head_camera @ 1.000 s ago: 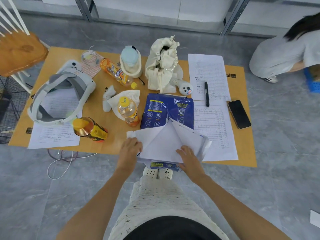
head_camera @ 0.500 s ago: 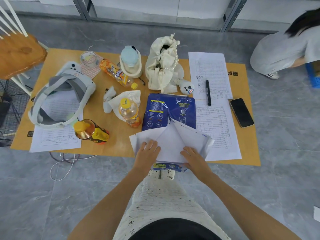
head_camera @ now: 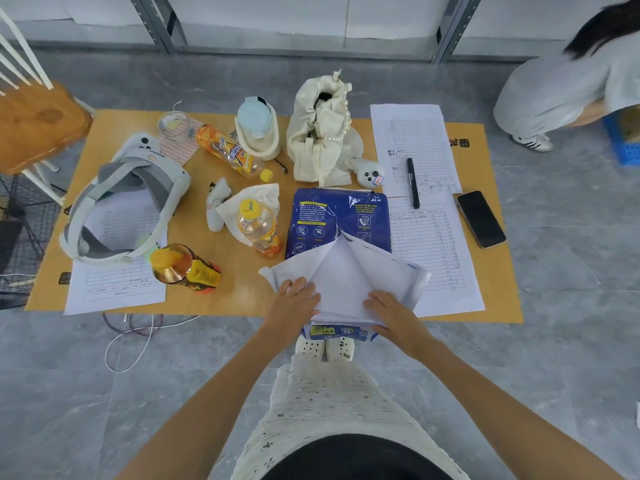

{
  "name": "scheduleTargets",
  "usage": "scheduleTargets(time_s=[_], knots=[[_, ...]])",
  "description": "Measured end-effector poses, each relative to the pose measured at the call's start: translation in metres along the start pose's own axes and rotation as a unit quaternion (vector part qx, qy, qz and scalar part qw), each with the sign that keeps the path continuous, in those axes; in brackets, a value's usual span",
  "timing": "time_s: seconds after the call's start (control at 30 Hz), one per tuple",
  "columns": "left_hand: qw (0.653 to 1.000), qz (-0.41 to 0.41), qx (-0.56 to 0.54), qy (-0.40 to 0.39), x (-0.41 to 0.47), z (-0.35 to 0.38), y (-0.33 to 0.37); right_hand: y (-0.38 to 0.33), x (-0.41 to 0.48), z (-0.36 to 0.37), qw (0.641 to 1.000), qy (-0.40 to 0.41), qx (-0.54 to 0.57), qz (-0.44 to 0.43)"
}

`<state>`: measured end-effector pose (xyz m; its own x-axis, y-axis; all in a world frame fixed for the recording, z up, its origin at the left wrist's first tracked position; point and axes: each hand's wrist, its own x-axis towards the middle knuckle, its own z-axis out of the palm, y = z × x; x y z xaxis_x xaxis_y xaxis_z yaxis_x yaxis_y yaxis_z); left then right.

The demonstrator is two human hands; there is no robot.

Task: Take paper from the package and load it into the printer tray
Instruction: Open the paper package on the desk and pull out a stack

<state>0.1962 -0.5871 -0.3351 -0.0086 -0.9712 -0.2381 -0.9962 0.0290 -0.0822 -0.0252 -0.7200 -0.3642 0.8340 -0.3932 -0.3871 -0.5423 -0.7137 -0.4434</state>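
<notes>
Blue paper package (head_camera: 337,220) at near edge of low wooden table (head_camera: 239,292), white wrapper flaps (head_camera: 349,275) folded open. Left hand (head_camera: 294,303), right hand (head_camera: 391,313) apart, flat on flaps, gripping nothing.

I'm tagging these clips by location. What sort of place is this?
Probably a workroom or storage area used for data recording, not a home: grey tiled floor, metal shelving uprights, and a low table crowded with log sheets and a VR headset.
</notes>
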Motion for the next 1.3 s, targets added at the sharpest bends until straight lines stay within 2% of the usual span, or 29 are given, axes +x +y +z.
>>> scheduleTargets(time_s=[0.1, 0.17, 0.23, 0.43, 0.67, 0.8, 0.9, 1.07, 1.17, 1.3], knots=[[0.999, -0.020, -0.006, -0.027, 0.001, 0.000, -0.001, -0.003, 0.001, 0.001, 1.000, 0.013, 0.017, 0.017], [0.995, -0.023, -0.047, -0.085, 0.004, 0.007, 0.000, -0.003, 0.003, -0.001, 0.999, 0.024, 0.036, 0.032], [0.992, -0.033, -0.066, -0.106, 0.005, 0.011, -0.001, -0.002, 0.005, -0.003, 0.998, 0.027, 0.045, 0.033], [0.988, -0.045, -0.099, -0.108, 0.006, 0.016, -0.005, 0.000, 0.004, -0.007, 0.999, 0.028, 0.026, 0.012], [0.993, -0.026, -0.067, -0.089, 0.006, 0.012, -0.004, -0.004, 0.001, -0.011, 0.998, 0.055, 0.034, -0.006], [0.996, -0.029, -0.087, -0.022, 0.005, -0.003, -0.005, -0.009, -0.003, -0.015, 0.993, 0.088, 0.078, 0.012], [0.997, -0.016, -0.080, 0.013, 0.000, -0.017, -0.007, -0.013, -0.009, -0.021, 0.982, 0.103, 0.153, 0.034], [0.984, -0.016, -0.149, 0.093, -0.011, -0.058, -0.014, -0.010, -0.021, -0.062, 0.923, 0.086, 0.358, 0.112], [0.974, -0.040, -0.169, 0.142, -0.012, -0.092, -0.026, -0.006, -0.020, -0.092, 0.868, 0.071, 0.472, 0.137], [0.959, -0.103, -0.157, 0.214, -0.001, -0.147, -0.048, -0.013, -0.011, -0.126, 0.848, 0.061, 0.511, 0.126]])
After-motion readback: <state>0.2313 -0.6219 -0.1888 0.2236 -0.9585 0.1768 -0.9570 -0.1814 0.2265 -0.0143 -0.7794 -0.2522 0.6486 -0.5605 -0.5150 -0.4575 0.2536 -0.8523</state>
